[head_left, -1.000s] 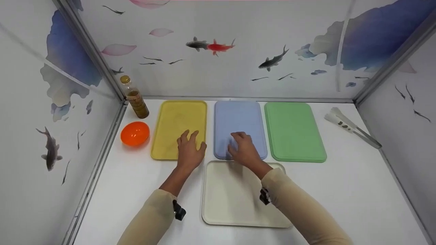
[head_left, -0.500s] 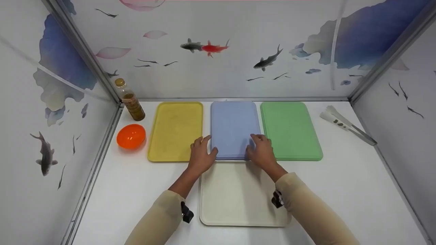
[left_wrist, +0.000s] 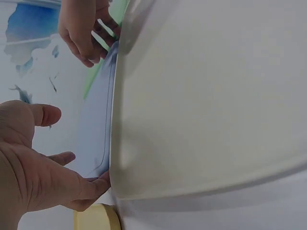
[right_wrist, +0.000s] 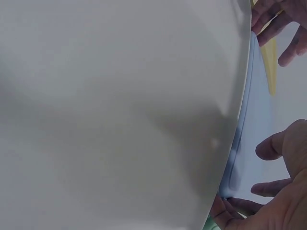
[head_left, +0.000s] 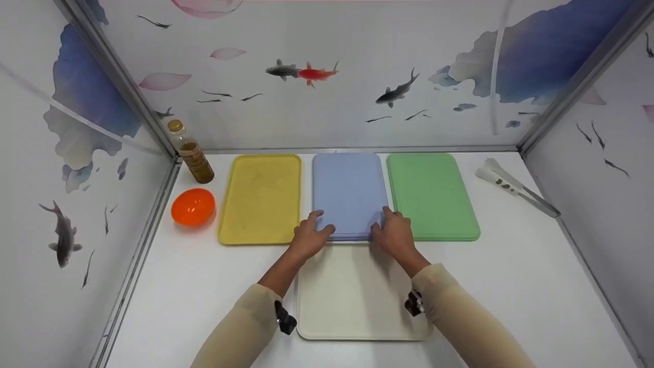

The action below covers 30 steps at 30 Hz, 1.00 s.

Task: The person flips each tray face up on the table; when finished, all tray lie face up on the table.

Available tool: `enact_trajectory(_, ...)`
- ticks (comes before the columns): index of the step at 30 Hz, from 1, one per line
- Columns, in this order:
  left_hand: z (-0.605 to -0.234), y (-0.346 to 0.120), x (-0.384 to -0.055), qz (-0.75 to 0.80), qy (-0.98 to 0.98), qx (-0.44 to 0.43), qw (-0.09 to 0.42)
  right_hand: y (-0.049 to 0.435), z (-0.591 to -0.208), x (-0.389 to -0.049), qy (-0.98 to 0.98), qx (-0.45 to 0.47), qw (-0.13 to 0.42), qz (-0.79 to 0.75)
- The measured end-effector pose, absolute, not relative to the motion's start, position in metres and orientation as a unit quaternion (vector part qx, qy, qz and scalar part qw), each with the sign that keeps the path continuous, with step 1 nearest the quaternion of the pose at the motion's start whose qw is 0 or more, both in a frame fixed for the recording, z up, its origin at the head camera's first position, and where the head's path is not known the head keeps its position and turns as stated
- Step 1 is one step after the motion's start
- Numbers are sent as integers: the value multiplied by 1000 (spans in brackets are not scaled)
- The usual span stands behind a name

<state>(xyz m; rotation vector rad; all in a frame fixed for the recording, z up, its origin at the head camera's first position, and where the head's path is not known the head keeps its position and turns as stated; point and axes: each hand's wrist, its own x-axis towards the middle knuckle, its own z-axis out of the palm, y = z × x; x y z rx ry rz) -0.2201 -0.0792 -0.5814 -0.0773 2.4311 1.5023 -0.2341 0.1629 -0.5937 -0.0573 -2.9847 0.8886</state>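
Head view: blue board (head_left: 350, 189) lies between yellow board (head_left: 260, 197) and green board (head_left: 433, 194), just beyond cream tray (head_left: 357, 296). Left hand (head_left: 309, 238) at blue board's near left corner, right hand (head_left: 398, 236) at near right; fingers of both relaxed against edges, thumbs spread apart.

Wht walls (head_left: 327, 120) w/ fish prints (head_left: 316, 74) bound wht tbl (head_left: 516, 286)

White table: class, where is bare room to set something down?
Bare: right of the right sleeve, below the green board and tongs; left of the left sleeve, below the orange bowl and yellow board. Crowded: the near edge of the blue board, with the left hand, right hand and cream tray there.
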Motion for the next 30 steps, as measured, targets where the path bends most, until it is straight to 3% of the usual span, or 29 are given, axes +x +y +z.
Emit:
enact_trajectory(8,-583,-74,-221,546,826,-47,130,160,-594,-234,-959,-23,9,283)
enact_trajectory(19,-583,-74,-220,598,791,-67,115,179,-649,-257,-954,20,60,294)
enact_trajectory(26,-575,-74,-222,591,799,-64,85,173,-622,-248,-948,6,52,313)
enact_trajectory(30,-573,-73,-222,568,818,-72,61,175,-643,-259,-945,5,52,324)
